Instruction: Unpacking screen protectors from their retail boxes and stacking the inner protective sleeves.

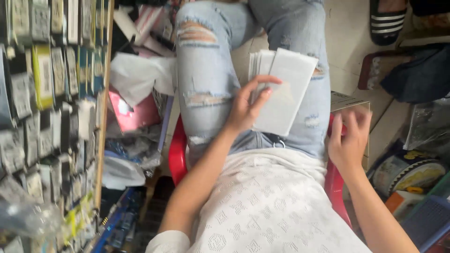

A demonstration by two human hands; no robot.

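Your left hand [248, 110] gripped a stack of flat white packs [283, 91] resting on your lap, thumb on top and fingers curled round its near edge. Your right hand [349, 138] hovered open, fingers spread and blurred, over a cardboard box [349, 102] beside the red chair [177, 157]. Small packets lined the rack [51, 93] on your left.

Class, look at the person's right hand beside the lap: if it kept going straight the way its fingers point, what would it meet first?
The right hand points up-frame, toward the cardboard box just beyond its fingertips. It would probably meet the box first, though blur leaves depth unclear.
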